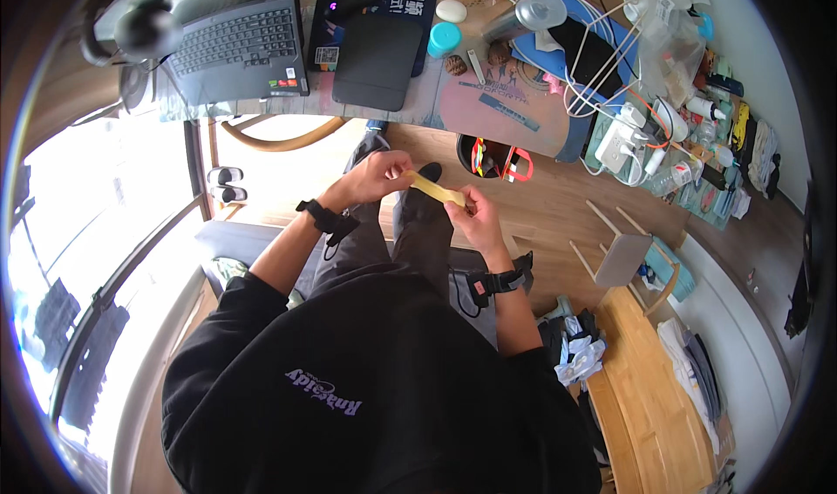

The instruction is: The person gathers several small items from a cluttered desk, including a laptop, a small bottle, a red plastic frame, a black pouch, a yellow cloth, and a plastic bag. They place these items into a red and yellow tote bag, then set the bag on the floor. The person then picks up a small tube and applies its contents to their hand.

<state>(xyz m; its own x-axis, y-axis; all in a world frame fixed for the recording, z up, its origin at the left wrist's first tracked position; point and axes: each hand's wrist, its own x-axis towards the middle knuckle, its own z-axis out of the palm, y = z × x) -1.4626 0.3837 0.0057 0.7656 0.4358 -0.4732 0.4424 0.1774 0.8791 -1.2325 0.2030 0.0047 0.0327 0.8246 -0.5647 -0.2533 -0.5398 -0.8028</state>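
Note:
A flat yellow strip (436,189), perhaps folded paper, is stretched slantwise between my hands above my lap. My left hand (381,177) pinches its upper-left end between thumb and fingers. At the lower-right end, my right hand (479,218) grips it the same way. The middle of the strip shows between them; both ends are partly covered by my fingers. Dark straps with small boxes and cables circle both wrists.
Ahead stands a desk with a laptop (231,49), a black flat pad (377,64), a turquoise lid (445,39) and a clear jar (540,10). Below its edge is a dark bin (466,156). To the right are a power strip (617,148), a stool (621,258) and a wooden bench (649,398).

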